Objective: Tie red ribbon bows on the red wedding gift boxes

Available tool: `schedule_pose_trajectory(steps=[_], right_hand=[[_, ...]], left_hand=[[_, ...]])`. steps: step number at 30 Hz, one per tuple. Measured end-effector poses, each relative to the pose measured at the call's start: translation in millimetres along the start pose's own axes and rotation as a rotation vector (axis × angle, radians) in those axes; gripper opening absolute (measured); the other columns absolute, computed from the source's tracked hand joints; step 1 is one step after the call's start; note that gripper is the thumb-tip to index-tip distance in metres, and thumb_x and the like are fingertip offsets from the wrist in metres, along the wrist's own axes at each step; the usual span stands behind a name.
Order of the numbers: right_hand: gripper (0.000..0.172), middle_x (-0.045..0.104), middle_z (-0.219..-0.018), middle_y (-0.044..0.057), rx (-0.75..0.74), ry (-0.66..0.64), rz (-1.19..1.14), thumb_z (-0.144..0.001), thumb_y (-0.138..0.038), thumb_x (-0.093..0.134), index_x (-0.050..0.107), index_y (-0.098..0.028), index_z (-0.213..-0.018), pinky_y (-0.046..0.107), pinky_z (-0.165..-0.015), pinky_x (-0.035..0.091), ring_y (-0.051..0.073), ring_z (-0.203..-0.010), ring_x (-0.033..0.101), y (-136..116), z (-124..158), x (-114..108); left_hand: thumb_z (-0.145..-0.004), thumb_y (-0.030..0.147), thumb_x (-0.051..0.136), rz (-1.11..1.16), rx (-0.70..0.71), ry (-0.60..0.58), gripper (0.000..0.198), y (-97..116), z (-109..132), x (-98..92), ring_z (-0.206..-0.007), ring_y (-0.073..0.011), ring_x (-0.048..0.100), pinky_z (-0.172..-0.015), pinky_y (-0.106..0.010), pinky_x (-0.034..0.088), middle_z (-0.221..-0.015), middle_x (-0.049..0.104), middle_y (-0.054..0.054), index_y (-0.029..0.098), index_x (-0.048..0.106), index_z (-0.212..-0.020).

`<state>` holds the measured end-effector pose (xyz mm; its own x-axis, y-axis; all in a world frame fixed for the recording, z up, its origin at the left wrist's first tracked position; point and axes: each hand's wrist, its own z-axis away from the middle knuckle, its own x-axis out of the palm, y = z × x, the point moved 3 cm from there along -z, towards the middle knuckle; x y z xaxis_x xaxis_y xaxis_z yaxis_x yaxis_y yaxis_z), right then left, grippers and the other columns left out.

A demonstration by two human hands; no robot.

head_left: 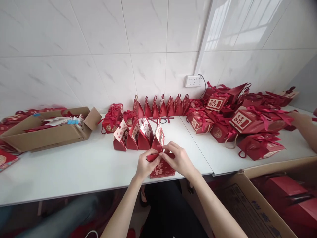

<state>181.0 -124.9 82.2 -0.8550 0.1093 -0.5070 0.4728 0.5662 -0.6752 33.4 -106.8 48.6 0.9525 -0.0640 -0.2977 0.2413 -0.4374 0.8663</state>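
Observation:
A red gift box (162, 170) with gold characters stands at the table's front edge, its top between both my hands. My left hand (148, 163) pinches the box's upper flap from the left. From the right, my right hand (176, 158) pinches the same top, fingertips meeting the left ones. Just behind stands a short row of folded triangular gift boxes (145, 135) with pale printed panels. The fingers partly cover the box's top edges.
Further back is a row of looped triangular boxes (162, 107). Ribboned red boxes (218, 129) pile up at right, where another person's arm (303, 130) reaches in. An open carton (49, 140) sits left; another carton (262, 201) stands below right. A power strip (194, 81) is on the wall.

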Motion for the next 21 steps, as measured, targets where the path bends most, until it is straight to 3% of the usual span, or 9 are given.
schedule_pose_trajectory(steps=[4, 13, 17, 19, 21], right_hand=[[0.019, 0.056, -0.073, 0.002, 0.089, 0.003, -0.149, -0.087, -0.029, 0.051, 0.059, -0.019, -0.073, 0.026, -0.062, 0.044, 0.014, -0.068, 0.055, 3.2, -5.9, 2.5], [0.026, 0.055, -0.071, 0.001, 0.229, 0.079, -0.275, -0.087, -0.035, 0.05, 0.057, -0.019, -0.069, 0.025, -0.06, 0.042, 0.014, -0.066, 0.053, 11.6, -4.6, 10.5], [0.017, 0.06, -0.089, 0.004, 0.162, 0.079, -0.272, -0.086, -0.032, 0.052, 0.059, -0.021, -0.098, 0.03, -0.077, 0.046, 0.017, -0.084, 0.058, 15.8, 5.3, 7.7], [0.031, 0.061, -0.099, 0.005, 0.186, 0.093, -0.275, -0.084, -0.031, 0.055, 0.052, -0.022, -0.114, 0.032, -0.085, 0.045, 0.018, -0.094, 0.058, 22.5, 15.0, 6.9], [0.037, 0.061, -0.103, 0.006, 0.245, 0.097, -0.294, -0.082, -0.032, 0.057, 0.049, -0.022, -0.117, 0.033, -0.085, 0.046, 0.019, -0.096, 0.059, 29.3, 24.4, 7.8]], left_hand=[[-0.077, 0.031, 0.061, 0.036, -0.02, 0.012, 0.015, -6.8, 0.1, 1.6, -0.069, -0.0139, 0.062, -0.066, -0.022, 0.049, -0.071, 0.067, -0.001, 0.016, 0.064, -0.074], [-0.076, 0.031, 0.059, 0.036, -0.02, 0.094, 0.018, -12.0, -0.9, 4.4, -0.062, -0.0128, 0.06, -0.06, -0.022, 0.047, -0.065, 0.064, -0.001, 0.016, 0.063, -0.068], [-0.075, 0.034, 0.059, 0.025, -0.061, 0.11, 0.018, -18.5, 1.9, 2.1, -0.065, -0.0147, 0.061, -0.063, -0.023, 0.048, -0.068, 0.066, -0.002, 0.016, 0.064, -0.073], [-0.075, 0.035, 0.058, 0.05, -0.072, 0.073, 0.022, -25.3, 7.6, 0.7, -0.071, -0.0169, 0.063, -0.066, -0.026, 0.05, -0.077, 0.068, -0.004, 0.016, 0.064, -0.082], [-0.075, 0.038, 0.057, 0.109, -0.087, 0.019, 0.03, -34.6, 16.1, 0.4, -0.079, -0.0198, 0.064, -0.071, -0.029, 0.051, -0.087, 0.068, -0.007, 0.015, 0.062, -0.093]])
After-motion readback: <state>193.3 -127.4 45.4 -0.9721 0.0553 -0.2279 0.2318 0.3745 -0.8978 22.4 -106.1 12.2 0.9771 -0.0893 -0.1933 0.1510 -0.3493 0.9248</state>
